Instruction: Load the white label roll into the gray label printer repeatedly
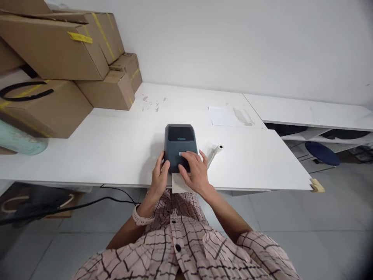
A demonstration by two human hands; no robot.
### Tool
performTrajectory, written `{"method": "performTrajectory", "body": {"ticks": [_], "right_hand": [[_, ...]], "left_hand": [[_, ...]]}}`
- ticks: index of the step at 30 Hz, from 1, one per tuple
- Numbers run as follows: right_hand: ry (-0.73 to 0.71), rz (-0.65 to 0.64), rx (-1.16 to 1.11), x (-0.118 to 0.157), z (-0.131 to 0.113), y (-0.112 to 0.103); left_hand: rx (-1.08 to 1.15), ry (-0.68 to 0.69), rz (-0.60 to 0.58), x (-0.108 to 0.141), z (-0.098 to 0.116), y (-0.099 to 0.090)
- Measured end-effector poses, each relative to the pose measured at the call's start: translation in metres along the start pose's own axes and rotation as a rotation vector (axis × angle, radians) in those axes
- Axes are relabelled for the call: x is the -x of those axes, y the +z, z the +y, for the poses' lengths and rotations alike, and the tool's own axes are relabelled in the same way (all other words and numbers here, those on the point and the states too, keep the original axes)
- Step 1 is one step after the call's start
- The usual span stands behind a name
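A dark blue-grey device (175, 149) with a glossy black top panel lies on the white table near its front edge. My left hand (160, 173) rests along the device's left side, thumb and fingers apart. On the device's lower right part lies my right hand (196, 170), fingers spread, with a fingertip at the small light label (180, 153). A sheet of white paper (179, 184) sticks out from the device's near side, over the table edge. Just right of the device is a white roll (216, 151), partly hidden by my right hand.
Cardboard boxes (58, 50) are stacked at the left, with a mint-green cylinder (25, 139) in front. A flat paper (220, 116) lies farther back on the table (250, 163). A blue stool (322, 153) stands at the right. Black cables (96, 201) run below the front edge.
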State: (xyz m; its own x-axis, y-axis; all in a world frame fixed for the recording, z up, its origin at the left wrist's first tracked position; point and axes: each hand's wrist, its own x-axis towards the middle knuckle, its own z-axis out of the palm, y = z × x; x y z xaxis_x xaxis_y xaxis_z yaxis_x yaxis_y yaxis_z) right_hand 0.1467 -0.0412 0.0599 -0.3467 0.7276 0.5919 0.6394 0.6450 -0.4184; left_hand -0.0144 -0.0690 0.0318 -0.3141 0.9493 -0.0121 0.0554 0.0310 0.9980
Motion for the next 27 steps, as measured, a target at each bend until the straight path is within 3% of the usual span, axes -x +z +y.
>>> {"method": "performTrajectory", "body": {"ticks": [3, 5, 8, 12, 20, 24, 27], "right_hand": [[0.335, 0.104, -0.246, 0.018, 0.006, -0.005], [0.547, 0.102, -0.434, 0.025, 0.01, -0.007], [0.669, 0.06, -0.658, 0.026, 0.014, -0.009], [0.683, 0.083, -0.746, 0.024, 0.015, -0.006], [0.678, 0.198, -0.706, 0.033, 0.009, 0.016], [0.576, 0.206, -0.676, 0.013, 0.016, 0.002], [0.423, 0.184, -0.572, -0.025, 0.024, -0.012]], "left_hand": [[0.03, -0.026, 0.025, -0.001, -0.001, 0.005], [0.035, -0.017, 0.022, -0.002, 0.0, 0.004], [0.024, 0.021, 0.023, -0.005, 0.002, 0.002], [0.049, 0.025, 0.027, -0.004, -0.002, 0.007], [0.082, 0.062, 0.096, 0.003, -0.017, 0.02], [0.054, 0.133, 0.088, -0.011, 0.004, 0.011], [0.093, 0.254, 0.037, -0.041, 0.029, 0.005]]}}
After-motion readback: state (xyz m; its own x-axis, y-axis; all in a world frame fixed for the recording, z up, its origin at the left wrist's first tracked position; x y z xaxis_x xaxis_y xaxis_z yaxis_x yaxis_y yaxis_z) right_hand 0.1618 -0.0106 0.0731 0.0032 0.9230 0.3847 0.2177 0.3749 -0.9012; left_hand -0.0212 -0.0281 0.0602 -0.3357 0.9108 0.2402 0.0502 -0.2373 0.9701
